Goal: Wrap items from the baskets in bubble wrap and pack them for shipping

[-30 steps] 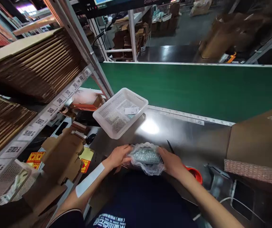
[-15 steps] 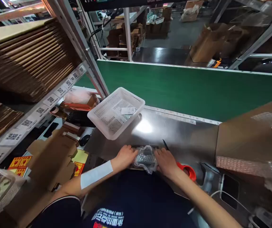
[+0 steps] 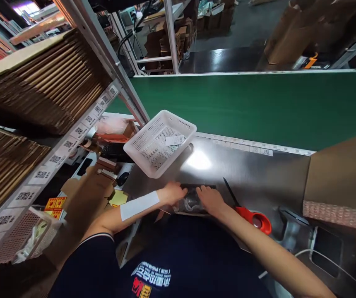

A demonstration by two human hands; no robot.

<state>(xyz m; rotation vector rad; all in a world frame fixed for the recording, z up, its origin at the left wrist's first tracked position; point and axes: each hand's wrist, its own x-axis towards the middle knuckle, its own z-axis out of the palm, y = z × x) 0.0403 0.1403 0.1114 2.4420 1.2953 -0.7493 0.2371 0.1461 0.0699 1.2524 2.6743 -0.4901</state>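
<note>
A clear bubble-wrapped package (image 3: pixel 193 202) lies at the near edge of the metal bench, close to my body. My left hand (image 3: pixel 173 193) grips its left side with curled fingers. From the right, my right hand (image 3: pixel 210 199) presses bent fingers onto the wrap. A dark strip shows along the package's far edge; what is inside is too blurred to name. To the right of my right hand lie scissors with red handles (image 3: pixel 255 219) and a dark blade pointing away. A white label (image 3: pixel 140 205) is stuck on my left forearm.
A white plastic basket (image 3: pixel 148 167) holding a paper slip stands beyond my left hand. The green conveyor belt (image 3: pixel 243 103) runs across behind the bench. Flattened cartons (image 3: pixel 56 78) fill the left shelf. At right are a large cardboard box (image 3: pixel 342 174) and a phone-like device (image 3: pixel 326 250).
My hands have come closer together over the package, and the loose wrap that stood up between them is now flatter. The head view has shifted, so the surroundings sit differently.
</note>
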